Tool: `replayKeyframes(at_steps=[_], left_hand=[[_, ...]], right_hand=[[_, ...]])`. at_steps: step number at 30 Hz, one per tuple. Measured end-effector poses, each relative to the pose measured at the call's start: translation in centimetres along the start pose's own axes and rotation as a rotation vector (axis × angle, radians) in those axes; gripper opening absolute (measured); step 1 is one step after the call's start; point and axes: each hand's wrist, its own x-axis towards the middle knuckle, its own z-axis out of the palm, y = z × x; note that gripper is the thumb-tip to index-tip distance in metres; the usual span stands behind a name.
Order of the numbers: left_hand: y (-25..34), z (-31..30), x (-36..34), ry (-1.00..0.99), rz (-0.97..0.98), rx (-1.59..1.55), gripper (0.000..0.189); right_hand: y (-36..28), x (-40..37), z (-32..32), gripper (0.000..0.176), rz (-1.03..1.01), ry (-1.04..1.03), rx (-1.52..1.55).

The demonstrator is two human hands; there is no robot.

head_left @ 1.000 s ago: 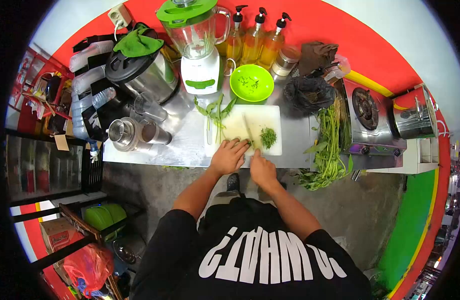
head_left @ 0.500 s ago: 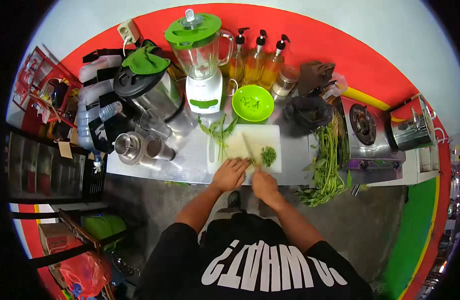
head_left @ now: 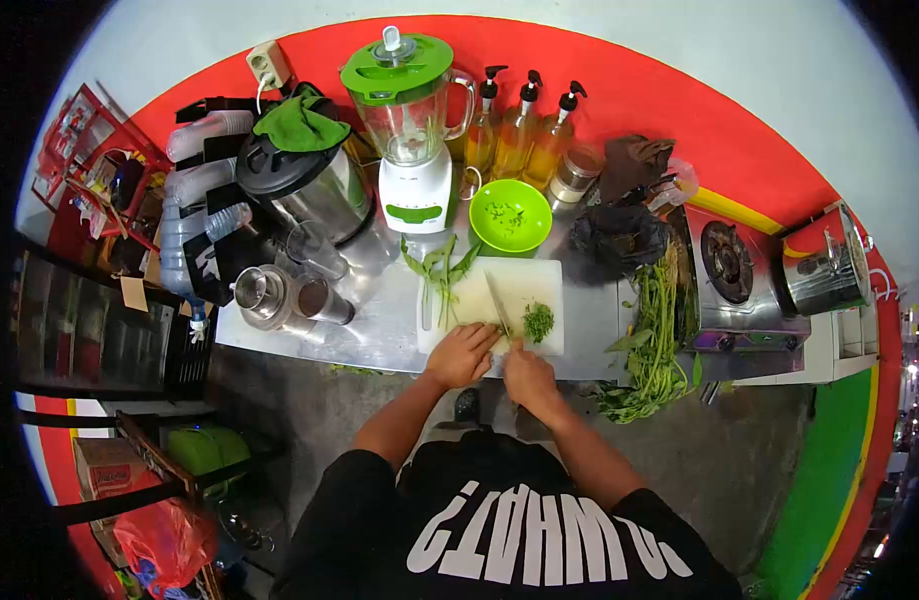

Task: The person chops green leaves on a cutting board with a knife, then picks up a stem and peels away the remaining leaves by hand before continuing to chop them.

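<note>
A white cutting board [head_left: 469, 340] lies on the steel counter. My right hand [head_left: 531, 378] is closed round the handle of a knife [head_left: 496, 301], whose blade rests on the board, pointing away from me. Close to the blade, my left hand [head_left: 463, 354] presses bent fingers onto the board, at a small bit of green stems that is mostly hidden. To the right of the knife sits a pile of chopped greens [head_left: 538, 321]. Long leafy stems [head_left: 442, 275] lie at the board's left side. A green bowl [head_left: 510, 237] with some cut greens stands behind the board.
Behind stand a blender [head_left: 416, 190], pump bottles [head_left: 517, 140] and a steel container [head_left: 314, 195]. Shaker and glasses [head_left: 264, 292] are on the left. A bundle of greens [head_left: 657, 345] hangs over the front edge at right, beside a stove [head_left: 729, 270].
The whole view has shifted, so the counter sits slightly lower in the picture. Both hands stay at nearly the same place on the board, and the knife remains in my right hand.
</note>
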Motion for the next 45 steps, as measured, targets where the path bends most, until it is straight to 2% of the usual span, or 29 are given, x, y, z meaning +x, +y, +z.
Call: replayKeyframes(at_steps=[2, 6, 10, 12, 16, 19, 22, 29, 30, 32, 35, 36, 38, 42, 45], left_hand=[[0.0, 0.0, 0.0, 0.012, 0.008, 0.014, 0.051], [0.0, -0.2, 0.1, 0.004, 0.010, 0.013, 0.052], [-0.1, -0.1, -0.1, 0.000, 0.018, 0.013, 0.052], [-0.3, 0.1, 0.0, 0.005, 0.018, 0.008, 0.052], [-0.1, -0.1, -0.1, 0.002, 0.015, 0.016, 0.051], [-0.2, -0.1, 0.0, 0.014, 0.023, 0.020, 0.050], [-0.3, 0.2, -0.1, 0.034, 0.027, 0.027, 0.049], [-0.1, 0.0, -0.2, -0.027, -0.004, 0.037, 0.046], [-0.1, 0.1, -0.2, -0.026, -0.008, 0.034, 0.046], [-0.2, 0.3, -0.2, -0.013, -0.001, 0.031, 0.046], [-0.3, 0.3, -0.3, 0.006, 0.008, 0.040, 0.045], [-0.4, 0.2, -0.3, 0.003, 0.005, 0.038, 0.045], [-0.2, 0.1, -0.2, 0.014, -0.003, -0.011, 0.044], [-0.5, 0.8, -0.4, -0.012, -0.008, 0.086, 0.046], [-0.3, 0.5, -0.3, 0.002, -0.011, 0.084, 0.047]], right_hand=[[-0.9, -1.1, -1.6, 0.032, 0.050, -0.069, 0.008], [-0.7, -0.4, 1.1, 0.030, 0.153, -0.056, 0.051], [-0.6, 0.6, 0.5, 0.029, 0.102, -0.024, 0.055], [-0.2, 0.5, -0.5, 0.028, 0.013, -0.061, -0.009], [-0.2, -0.7, -0.6, 0.029, 0.036, -0.094, 0.035], [-0.8, -0.8, 0.4, 0.032, 0.157, -0.094, 0.104], [-0.6, 0.4, 0.8, 0.038, 0.106, -0.049, 0.067], [0.4, -0.6, -0.1, 0.036, 0.017, -0.039, 0.065], [0.4, -0.7, 0.4, 0.036, 0.016, -0.043, 0.062], [0.0, -0.5, 1.5, 0.035, 0.142, -0.038, 0.106], [-0.7, -0.3, 1.7, 0.034, 0.155, -0.024, 0.130], [-0.5, 0.0, 1.7, 0.034, 0.155, -0.028, 0.132], [0.2, 0.3, 1.6, 0.036, 0.025, 0.001, 0.043], [0.4, -0.4, 1.0, 0.034, 0.004, 0.038, 0.100], [0.1, -1.5, 1.4, 0.037, 0.066, -0.043, 0.069]])
